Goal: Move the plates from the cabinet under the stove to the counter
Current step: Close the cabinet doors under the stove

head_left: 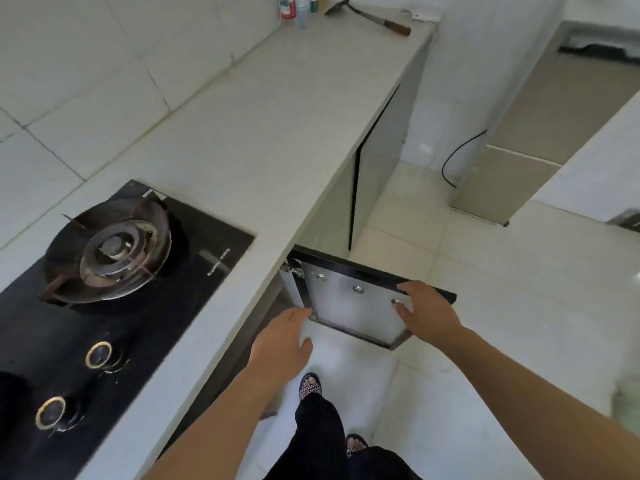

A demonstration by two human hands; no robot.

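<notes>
head cam, looking down along the counter point(277, 133). the stove point(114, 271) is set into it, black glass top with one burner and two brass-ringed knobs showing.

just right of the stove and below the counter edge, a cabinet door point(353, 306) is swung open, its grey inner face up toward the camera. the right hand point(429, 313) has hold of the door's top edge near the outer corner, fingers laid over the black rim and thumb on the inner panel. the left hand point(284, 337) is closer to the stove than the right one, loose and holding nothing, fingers straight and pointing at the gap under the counter by the door's hinge side.

plates: can't see them. the counter overhang hides the inside of the cabinet under the stove.

further from the stove along the same run, a second door point(374, 161) also stands open. at the far end from the stove there's a cleaver point(370, 17) and some bottles point(294, 8). below the hands, sandalled feet point(310, 386) on pale floor tiles.
</notes>
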